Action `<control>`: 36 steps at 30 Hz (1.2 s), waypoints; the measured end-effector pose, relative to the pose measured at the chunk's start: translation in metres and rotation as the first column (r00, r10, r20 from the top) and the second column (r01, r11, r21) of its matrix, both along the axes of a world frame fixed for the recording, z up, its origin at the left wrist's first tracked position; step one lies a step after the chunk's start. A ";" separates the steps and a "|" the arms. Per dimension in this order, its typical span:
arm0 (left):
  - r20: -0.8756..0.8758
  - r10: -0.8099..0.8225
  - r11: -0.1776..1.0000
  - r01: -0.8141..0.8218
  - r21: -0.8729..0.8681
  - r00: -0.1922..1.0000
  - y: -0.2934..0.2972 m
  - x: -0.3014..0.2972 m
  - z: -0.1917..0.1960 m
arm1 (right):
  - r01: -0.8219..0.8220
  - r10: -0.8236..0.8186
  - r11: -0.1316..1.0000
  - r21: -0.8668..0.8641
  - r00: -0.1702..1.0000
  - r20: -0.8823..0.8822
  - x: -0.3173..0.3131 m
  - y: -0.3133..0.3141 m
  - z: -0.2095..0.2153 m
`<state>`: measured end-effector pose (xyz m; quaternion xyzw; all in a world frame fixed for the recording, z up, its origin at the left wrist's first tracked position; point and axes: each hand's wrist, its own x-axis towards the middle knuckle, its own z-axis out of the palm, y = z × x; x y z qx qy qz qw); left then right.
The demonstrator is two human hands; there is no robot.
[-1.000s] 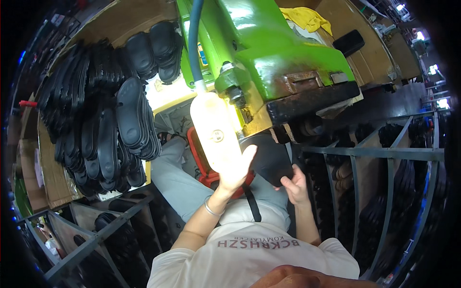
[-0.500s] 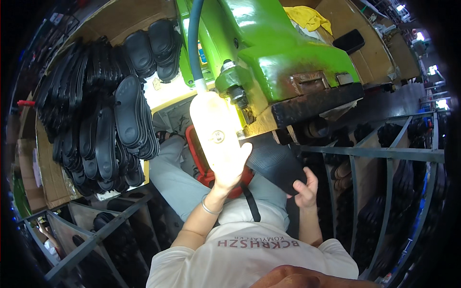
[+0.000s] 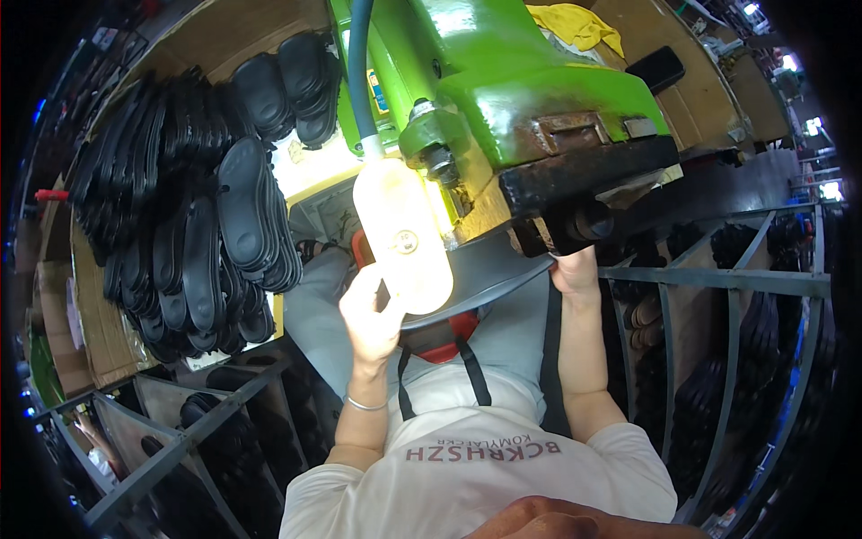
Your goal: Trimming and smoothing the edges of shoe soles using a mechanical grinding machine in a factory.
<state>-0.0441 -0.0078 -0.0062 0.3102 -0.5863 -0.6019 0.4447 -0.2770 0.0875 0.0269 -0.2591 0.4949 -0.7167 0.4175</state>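
A black shoe sole (image 3: 503,280) lies crosswise beneath the head of a green machine (image 3: 557,117), its curved edge toward me. My right hand (image 3: 575,271) grips its right end, fingertips partly hidden under the machine. At the other end my left hand (image 3: 370,314) is closed on the sole, beside a glowing oval lamp (image 3: 404,238) that covers part of the sole and some fingers. The lamp hangs from a grey-blue flexible tube (image 3: 361,81).
Piles of black soles (image 3: 247,211) fill a cardboard box (image 3: 94,314) at the left. Metal racks (image 3: 718,280) holding more soles stand at right and lower left. A yellow cloth (image 3: 579,29) lies behind the machine. Something red (image 3: 444,346) sits near my lap.
The sole has swung from slanting in my right hand to lying crosswise under the machine head. My right hand moved forward; my left hand moved left to the sole's other end.
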 end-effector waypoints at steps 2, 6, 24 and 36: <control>-0.018 0.061 0.991 -0.058 0.119 0.998 -0.002 0.010 0.007 | -0.058 0.058 0.998 -0.001 0.998 0.002 0.010 -0.005 -0.002; -0.122 0.066 0.949 -0.024 0.314 0.990 -0.002 0.044 -0.017 | -0.104 0.097 0.994 -0.033 0.982 -0.164 0.036 -0.018 0.013; 0.260 0.597 0.714 -0.354 -0.605 0.759 -0.034 0.040 -0.007 | 0.555 -0.526 0.832 -0.010 0.784 -0.330 -0.048 0.022 0.035; 0.507 0.854 0.514 -0.037 -0.857 0.118 -0.123 0.060 -0.015 | 0.652 -0.604 0.754 -0.084 0.737 0.304 -0.128 -0.110 -0.038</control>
